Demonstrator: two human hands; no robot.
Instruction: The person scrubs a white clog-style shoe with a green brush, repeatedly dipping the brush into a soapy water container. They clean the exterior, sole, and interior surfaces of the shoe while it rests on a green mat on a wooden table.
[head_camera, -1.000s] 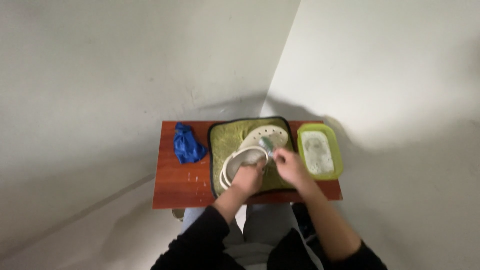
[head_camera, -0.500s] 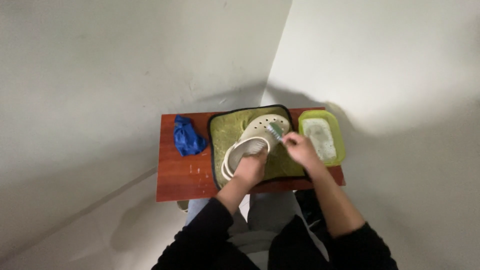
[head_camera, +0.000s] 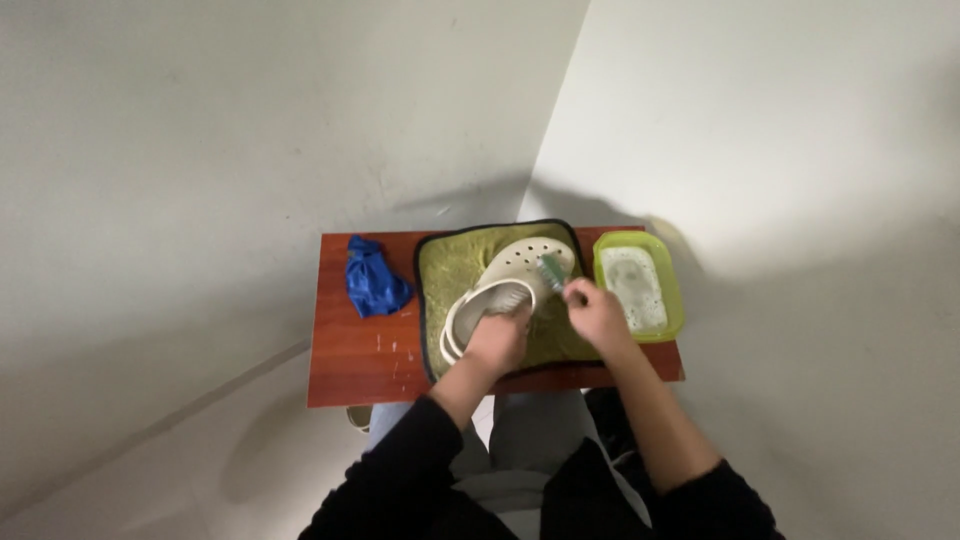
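Against the corner where two pale walls meet, you have a small reddish-brown wooden table (head_camera: 360, 360) pushed close in, its far edge almost under the wall seam. Pale floor shows to the left and right of it, and your knees sit just under its near edge.

On the table, a green mat with a dark border (head_camera: 450, 275) covers the middle. On the mat lies a cream perforated clog (head_camera: 510, 275), angled from near left to far right. Your left hand (head_camera: 497, 342) is closed on the clog's heel end, pinning it to the mat. Your right hand (head_camera: 597, 315) is closed around a small green brush (head_camera: 552, 272), whose head touches the clog's toe part.

Just right of the mat, at the table's right edge, sits a lime-green tub of cloudy water (head_camera: 640, 290), near your right hand. A crumpled blue cloth (head_camera: 372, 280) lies at the far left, well apart from both hands. Bare wood shows at the near left of the table.
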